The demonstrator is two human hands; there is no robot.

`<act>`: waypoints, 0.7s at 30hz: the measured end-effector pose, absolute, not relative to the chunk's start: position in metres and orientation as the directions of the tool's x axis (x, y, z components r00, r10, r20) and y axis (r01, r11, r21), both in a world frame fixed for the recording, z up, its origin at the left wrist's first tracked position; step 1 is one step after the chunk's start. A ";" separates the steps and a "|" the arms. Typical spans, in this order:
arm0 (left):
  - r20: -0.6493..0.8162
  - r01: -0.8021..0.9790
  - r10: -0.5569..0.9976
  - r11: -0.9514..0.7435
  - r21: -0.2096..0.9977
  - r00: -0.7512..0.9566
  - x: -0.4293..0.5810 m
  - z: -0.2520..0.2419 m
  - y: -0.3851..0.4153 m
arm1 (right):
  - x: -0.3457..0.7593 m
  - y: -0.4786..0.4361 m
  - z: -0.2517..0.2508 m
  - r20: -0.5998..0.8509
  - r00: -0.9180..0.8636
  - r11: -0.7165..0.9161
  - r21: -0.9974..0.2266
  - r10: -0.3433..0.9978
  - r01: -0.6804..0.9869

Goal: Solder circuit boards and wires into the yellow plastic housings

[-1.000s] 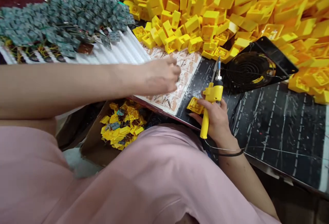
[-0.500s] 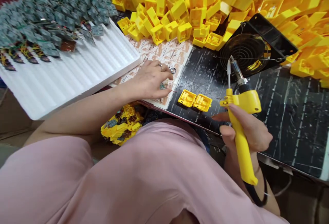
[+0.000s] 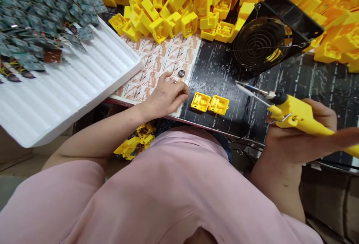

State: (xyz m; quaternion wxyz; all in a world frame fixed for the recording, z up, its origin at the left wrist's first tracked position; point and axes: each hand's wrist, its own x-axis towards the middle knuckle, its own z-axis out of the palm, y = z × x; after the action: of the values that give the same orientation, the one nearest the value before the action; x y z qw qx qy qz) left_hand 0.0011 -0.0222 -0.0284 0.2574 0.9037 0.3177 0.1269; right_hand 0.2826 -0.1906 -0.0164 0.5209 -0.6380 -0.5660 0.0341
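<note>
My right hand [image 3: 291,145] is wrapped round a yellow soldering gun [image 3: 294,111], whose metal tip and feed tube point left above the black mat. On the paper-covered part of the bench rests my left hand [image 3: 169,96]. Its thumb and index finger are closed together, and whatever lies under them is hidden. A small round speaker [image 3: 181,73] lies just beyond those fingers. To their right, an opened yellow plastic case [image 3: 218,104] lies on the mat with its two halves side by side, hollow sides up.
A black fan [image 3: 260,46] with a wire guard leans at the back. Yellow cases [image 3: 159,29] are heaped along the far side. At left, a white foam tray [image 3: 92,72] carries many grey circuit boards [image 3: 67,12] with wires. More yellow parts [image 3: 134,141] sit below the bench edge.
My right hand has swung the soldering gun from upright near the fan down and right, so it lies nearly level. The left hand's fingers have drawn together; the green board under them no longer shows.
</note>
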 end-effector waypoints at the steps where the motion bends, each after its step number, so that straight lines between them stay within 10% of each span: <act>1: 0.063 0.503 0.634 -0.666 0.551 0.770 0.003 -0.026 -0.024 | 0.281 -0.193 -0.017 0.536 0.361 0.176 -0.709 0.763 0.683; 21: -0.163 0.488 0.464 -0.853 0.182 0.871 0.037 0.008 -0.017 | 0.252 -0.183 0.003 0.660 -0.179 0.565 -0.436 0.730 0.700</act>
State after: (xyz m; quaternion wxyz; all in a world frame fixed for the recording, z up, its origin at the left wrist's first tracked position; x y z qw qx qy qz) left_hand 0.0374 -0.0166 0.0080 0.1093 0.9610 0.2477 -0.0565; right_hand 0.2524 -0.1830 0.0035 0.4399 -0.4659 -0.7675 0.0169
